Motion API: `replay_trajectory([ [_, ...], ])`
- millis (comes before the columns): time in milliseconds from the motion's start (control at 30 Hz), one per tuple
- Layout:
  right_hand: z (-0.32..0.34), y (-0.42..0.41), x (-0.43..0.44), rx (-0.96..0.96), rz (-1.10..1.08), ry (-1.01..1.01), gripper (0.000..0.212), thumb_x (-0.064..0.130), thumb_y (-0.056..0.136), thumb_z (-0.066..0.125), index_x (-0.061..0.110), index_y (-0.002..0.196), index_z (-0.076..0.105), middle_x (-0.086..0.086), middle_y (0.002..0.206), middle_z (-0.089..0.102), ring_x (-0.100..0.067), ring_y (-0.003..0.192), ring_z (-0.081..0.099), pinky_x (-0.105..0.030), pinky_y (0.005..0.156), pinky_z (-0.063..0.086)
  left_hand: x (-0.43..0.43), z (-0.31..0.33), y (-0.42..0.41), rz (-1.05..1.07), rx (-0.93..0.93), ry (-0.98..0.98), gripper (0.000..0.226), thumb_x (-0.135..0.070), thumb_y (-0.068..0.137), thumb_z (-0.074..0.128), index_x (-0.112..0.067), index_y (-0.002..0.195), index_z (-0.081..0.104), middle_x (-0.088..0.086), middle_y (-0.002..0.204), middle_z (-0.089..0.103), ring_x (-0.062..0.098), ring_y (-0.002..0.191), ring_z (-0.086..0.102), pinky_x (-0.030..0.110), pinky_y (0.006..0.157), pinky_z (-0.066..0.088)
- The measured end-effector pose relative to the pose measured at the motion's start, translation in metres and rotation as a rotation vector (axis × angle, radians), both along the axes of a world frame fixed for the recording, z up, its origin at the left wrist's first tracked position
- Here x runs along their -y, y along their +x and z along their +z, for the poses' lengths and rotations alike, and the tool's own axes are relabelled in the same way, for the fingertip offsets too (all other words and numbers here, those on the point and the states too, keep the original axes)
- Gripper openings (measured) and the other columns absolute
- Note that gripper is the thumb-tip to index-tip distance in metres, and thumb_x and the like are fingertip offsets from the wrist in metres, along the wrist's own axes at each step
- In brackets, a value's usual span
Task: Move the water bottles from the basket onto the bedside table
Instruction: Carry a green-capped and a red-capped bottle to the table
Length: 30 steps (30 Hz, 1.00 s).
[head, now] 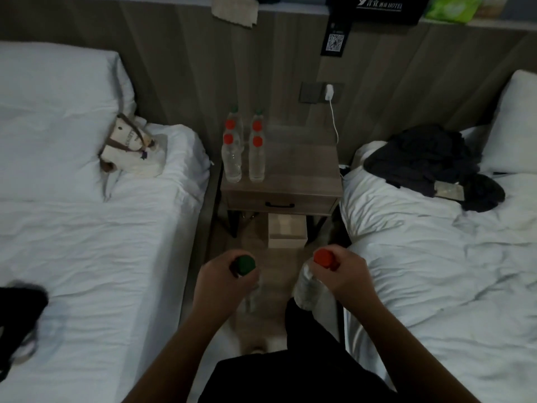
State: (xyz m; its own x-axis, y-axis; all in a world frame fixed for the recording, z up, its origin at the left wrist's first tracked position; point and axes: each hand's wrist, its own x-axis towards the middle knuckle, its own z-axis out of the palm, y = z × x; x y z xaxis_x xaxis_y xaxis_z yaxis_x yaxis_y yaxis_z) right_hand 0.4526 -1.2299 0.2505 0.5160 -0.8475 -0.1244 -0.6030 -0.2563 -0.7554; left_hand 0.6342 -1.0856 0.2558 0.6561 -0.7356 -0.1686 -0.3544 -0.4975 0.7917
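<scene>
Two white beds flank a narrow aisle, and the bedside tabletop stands at its far end, well apart from the hands. Six water bottles already stand in two rows on its left side. The left hand is closed around a green-capped bottle; the right hand is closed around a red-capped bottle. This looks like the carrying step; next, both need setting upright on the bare right side. No basket is visible.
</scene>
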Motion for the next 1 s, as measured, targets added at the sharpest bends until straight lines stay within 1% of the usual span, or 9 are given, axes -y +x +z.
replay_trajectory([
  [67,-0.006,0.006,0.027,-0.009,-0.015,-0.030,0.020,0.019,0.072,0.079,0.014,0.088,0.069,0.004,0.073,0.063,-0.007,0.067,0.058,-0.003,0.059,0.038,0.025,-0.005,0.006,-0.015,-0.015,0.009,0.015,-0.028,0.071,0.076,-0.035,0.078,0.065,-0.012,0.073,0.067,0.002,0.070,0.064,0.030,0.067,0.056],
  [167,-0.010,0.021,0.076,0.014,-0.029,-0.029,0.020,0.019,0.071,0.079,0.015,0.087,0.069,0.010,0.072,0.060,-0.004,0.067,0.057,-0.008,0.062,0.038,0.073,-0.009,0.019,-0.028,0.012,0.008,0.017,-0.030,0.070,0.077,-0.038,0.078,0.064,-0.014,0.071,0.067,0.000,0.069,0.063,0.030,0.067,0.056],
  [333,-0.007,0.040,0.162,0.044,-0.016,0.006,0.020,0.024,0.071,0.078,0.027,0.086,0.066,0.016,0.074,0.062,0.001,0.071,0.059,-0.015,0.064,0.043,0.158,-0.004,0.032,-0.019,0.005,0.025,0.025,-0.030,0.073,0.077,-0.046,0.076,0.057,-0.017,0.074,0.065,0.001,0.072,0.063,0.030,0.071,0.057],
  [467,0.007,0.057,0.242,0.043,0.029,0.034,0.019,0.026,0.076,0.075,0.031,0.087,0.061,0.012,0.077,0.064,-0.004,0.075,0.061,-0.019,0.070,0.045,0.232,0.004,0.054,-0.004,0.029,0.037,0.022,-0.032,0.075,0.075,-0.042,0.083,0.057,-0.016,0.076,0.064,0.005,0.077,0.063,0.034,0.076,0.056],
  [600,0.010,0.083,0.310,-0.012,0.065,0.022,0.018,0.027,0.079,0.073,0.025,0.094,0.064,0.007,0.082,0.063,-0.010,0.079,0.060,-0.025,0.076,0.044,0.302,0.009,0.074,-0.063,0.117,0.024,0.016,-0.031,0.078,0.071,-0.038,0.086,0.059,-0.017,0.071,0.061,-0.001,0.070,0.060,0.025,0.067,0.054],
  [733,0.005,0.109,0.354,-0.073,0.080,0.047,0.025,0.031,0.080,0.071,0.022,0.102,0.064,0.006,0.087,0.063,-0.012,0.083,0.059,-0.027,0.079,0.045,0.355,0.010,0.096,-0.126,0.178,0.051,0.015,-0.031,0.082,0.067,-0.030,0.096,0.063,-0.016,0.077,0.061,-0.002,0.072,0.058,0.012,0.064,0.041],
  [867,0.001,0.142,0.387,-0.089,0.069,0.087,0.016,0.028,0.079,0.071,0.025,0.093,0.064,0.010,0.080,0.061,0.000,0.072,0.056,-0.020,0.070,0.043,0.404,-0.006,0.138,-0.204,0.121,0.142,0.019,-0.035,0.082,0.065,-0.027,0.098,0.062,-0.010,0.083,0.062,0.009,0.081,0.061,0.018,0.068,0.043],
  [933,0.000,0.161,0.400,-0.085,0.074,0.107,0.009,0.023,0.080,0.070,0.021,0.088,0.067,0.012,0.071,0.059,0.006,0.061,0.054,-0.011,0.063,0.044,0.427,-0.013,0.160,-0.274,0.123,0.194,0.018,-0.038,0.081,0.064,-0.028,0.095,0.061,-0.007,0.083,0.063,0.013,0.081,0.062,0.029,0.074,0.050],
  [1000,-0.004,0.182,0.411,-0.112,0.059,0.123,0.012,0.022,0.082,0.070,0.012,0.089,0.069,0.009,0.069,0.060,0.004,0.060,0.056,-0.007,0.059,0.040,0.448,-0.014,0.180,-0.318,0.123,0.254,0.019,-0.035,0.082,0.065,-0.026,0.098,0.062,-0.006,0.084,0.062,0.013,0.082,0.059,0.032,0.076,0.051],
])
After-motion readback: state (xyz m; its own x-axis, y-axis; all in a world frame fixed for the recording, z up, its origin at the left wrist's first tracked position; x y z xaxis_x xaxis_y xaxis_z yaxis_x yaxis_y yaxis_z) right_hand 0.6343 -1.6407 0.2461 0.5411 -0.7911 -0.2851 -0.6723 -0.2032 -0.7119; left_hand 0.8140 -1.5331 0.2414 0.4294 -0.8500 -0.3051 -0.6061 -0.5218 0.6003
